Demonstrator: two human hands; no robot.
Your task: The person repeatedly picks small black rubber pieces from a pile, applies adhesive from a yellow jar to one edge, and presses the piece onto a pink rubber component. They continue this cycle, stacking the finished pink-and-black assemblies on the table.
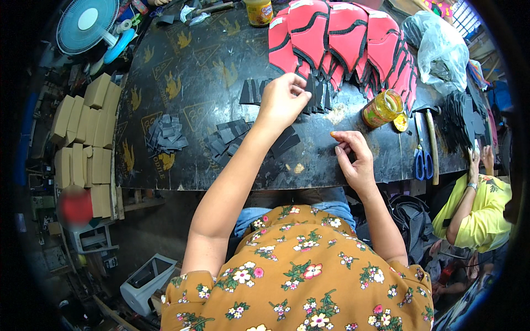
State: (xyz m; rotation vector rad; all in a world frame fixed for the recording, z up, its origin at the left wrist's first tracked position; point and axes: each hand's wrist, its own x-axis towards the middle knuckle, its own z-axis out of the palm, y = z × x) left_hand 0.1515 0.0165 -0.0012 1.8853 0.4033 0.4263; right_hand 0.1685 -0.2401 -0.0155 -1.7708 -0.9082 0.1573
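My left hand [284, 102] is over a row of small black pieces [252, 91], its fingers curled in and thumb close to them; whatever they pinch is hidden. To its right, my right hand [355, 160] hovers by the table's near edge, index finger stretched out with a yellow-orange smear at its tip and thumb apart. Beyond that hand stands an open jar [382, 109] of yellow paste, its lid [401, 122] lying beside it. More black pieces lie loose under my left forearm [285, 142] and in a grey-black heap [165, 134] farther left.
Red-pink pieces with black trim [309, 34] are stacked at the back. Blue-handled scissors [423, 160] and a hammer [433, 146] lie at the right, near a black stack [462, 121] and a plastic bag [439, 49]. A co-worker in yellow [477, 215] sits at the right.
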